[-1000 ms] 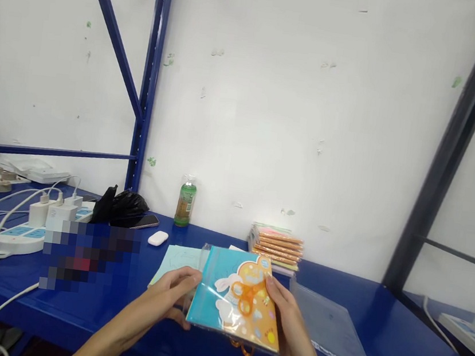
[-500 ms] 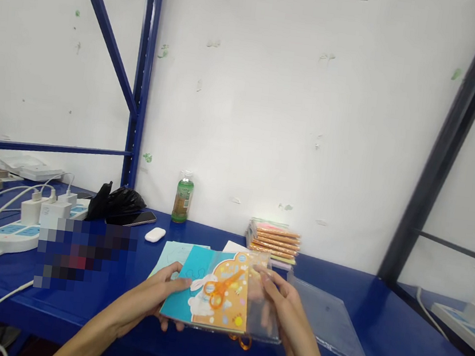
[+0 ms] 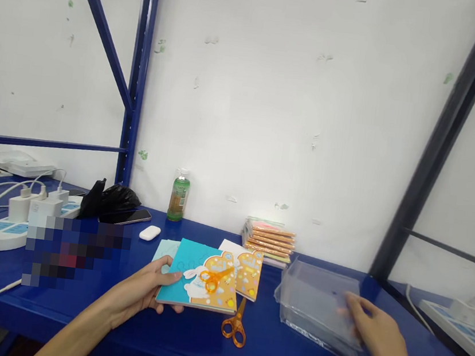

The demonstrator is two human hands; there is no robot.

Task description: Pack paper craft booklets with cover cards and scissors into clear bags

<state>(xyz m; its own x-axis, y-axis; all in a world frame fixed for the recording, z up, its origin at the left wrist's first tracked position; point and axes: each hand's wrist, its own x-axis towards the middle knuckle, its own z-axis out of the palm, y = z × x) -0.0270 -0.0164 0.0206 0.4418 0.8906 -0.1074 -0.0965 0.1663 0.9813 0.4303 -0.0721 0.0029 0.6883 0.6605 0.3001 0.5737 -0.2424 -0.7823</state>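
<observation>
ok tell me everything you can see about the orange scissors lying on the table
The orange scissors have two see-through, plastic-looking finger loops and brownish-orange blades that look closed. They lie flat on the blue table, loops toward the person, tips pointing away, just right of the booklet in the left hand. No hand touches them; whether the tips meet the booklet behind is unclear.

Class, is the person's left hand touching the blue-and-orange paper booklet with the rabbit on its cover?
Touching. The head view shows the left hand holding the booklet, thumb on its blue side, fingertips showing below its lower edge.
</observation>
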